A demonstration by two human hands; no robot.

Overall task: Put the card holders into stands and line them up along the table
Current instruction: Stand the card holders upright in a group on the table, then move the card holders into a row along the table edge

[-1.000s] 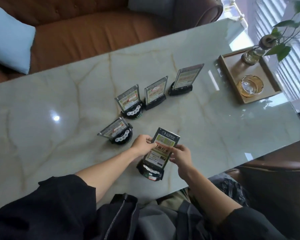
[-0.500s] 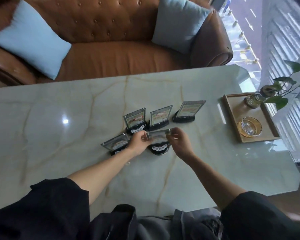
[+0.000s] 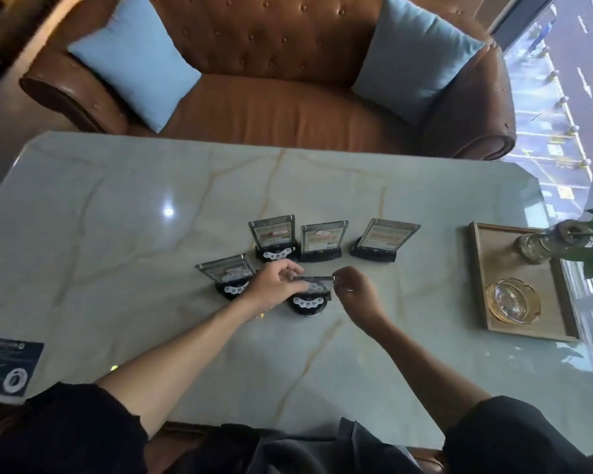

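Observation:
A clear card holder (image 3: pixel 314 282) sits in a round black stand (image 3: pixel 308 303) on the marble table (image 3: pixel 117 206). My left hand (image 3: pixel 274 287) grips the holder's left end and my right hand (image 3: pixel 353 290) pinches its right end. Just left of it another holder in a stand (image 3: pixel 227 273) leans back. Behind them three more stand in a row: a left holder (image 3: pixel 272 234), a middle holder (image 3: pixel 322 239) and a right holder (image 3: pixel 386 237), each in a black base.
A wooden tray (image 3: pixel 476 285) at the right carries a glass ashtray (image 3: pixel 512 300) and a small vase with a plant (image 3: pixel 536 246). A dark blue card (image 3: pixel 9 367) lies at the table's left near edge. A brown leather sofa (image 3: pixel 288 107) with blue cushions stands beyond.
Both hands carried the holder and its stand from the table's near edge forward, and it now rests beside the leaning one. The camera tilted up, showing more sofa.

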